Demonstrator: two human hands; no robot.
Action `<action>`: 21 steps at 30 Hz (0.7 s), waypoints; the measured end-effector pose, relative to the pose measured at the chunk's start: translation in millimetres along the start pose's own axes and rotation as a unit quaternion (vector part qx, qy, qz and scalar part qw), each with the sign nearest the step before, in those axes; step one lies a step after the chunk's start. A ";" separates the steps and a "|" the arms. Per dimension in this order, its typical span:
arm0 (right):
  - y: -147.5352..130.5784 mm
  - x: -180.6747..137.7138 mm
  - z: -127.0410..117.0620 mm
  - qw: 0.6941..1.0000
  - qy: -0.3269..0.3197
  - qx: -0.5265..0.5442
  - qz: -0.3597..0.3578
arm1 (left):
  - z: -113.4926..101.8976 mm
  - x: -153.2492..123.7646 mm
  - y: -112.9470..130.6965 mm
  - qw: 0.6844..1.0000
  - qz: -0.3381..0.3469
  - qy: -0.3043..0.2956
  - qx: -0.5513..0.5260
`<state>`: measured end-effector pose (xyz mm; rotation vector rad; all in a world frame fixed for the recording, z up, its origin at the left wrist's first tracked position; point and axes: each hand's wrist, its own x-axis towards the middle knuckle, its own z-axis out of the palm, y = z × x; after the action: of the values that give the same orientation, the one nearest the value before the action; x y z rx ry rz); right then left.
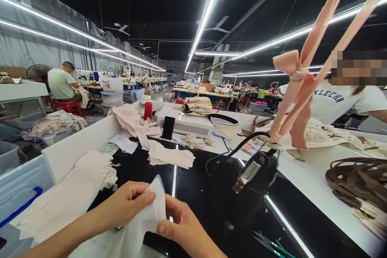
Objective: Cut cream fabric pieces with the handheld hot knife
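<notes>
A thin white fabric piece (149,213) hangs between my two hands above the glossy black tabletop (205,205). My left hand (133,201) pinches it near its upper edge, thumb lying across the cloth. On the other side, my right hand (179,217) grips the fabric's right edge between thumb and bent fingers. The lower end of the cloth trails out of the frame. Left of my hands lies a spread of cream fabric pieces (72,185). Farther off on the black surface is a small stack of cream pieces (171,155).
A black corded hand tool (256,169) hangs from pink straps (298,88) at right. Green-handled scissors (272,246) lie near the front. Brown cord coils (353,185) rest at far right. A phone (167,128) leans on a white box (187,123). A co-worker (341,100) stands at right.
</notes>
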<state>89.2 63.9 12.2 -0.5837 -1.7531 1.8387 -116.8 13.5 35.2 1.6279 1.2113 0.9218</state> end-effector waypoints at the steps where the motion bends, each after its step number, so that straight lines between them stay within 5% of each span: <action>1: -1.2 -1.6 3.7 0.999 -0.039 0.010 0.025 | 0.2 0.5 2.3 1.000 0.001 0.004 0.010; 12: 17.4 -3.2 6.7 0.993 0.009 -0.027 0.113 | 4.0 4.1 1.3 0.994 -0.065 0.092 -0.007; 21: 21.5 -1.1 6.0 0.990 0.007 -0.059 0.127 | 2.1 12.2 -11.7 0.994 -0.028 0.107 -0.010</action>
<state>84.6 58.2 -8.9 -0.9000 -1.8573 1.8991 -115.5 26.4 24.2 1.5007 1.3793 1.0905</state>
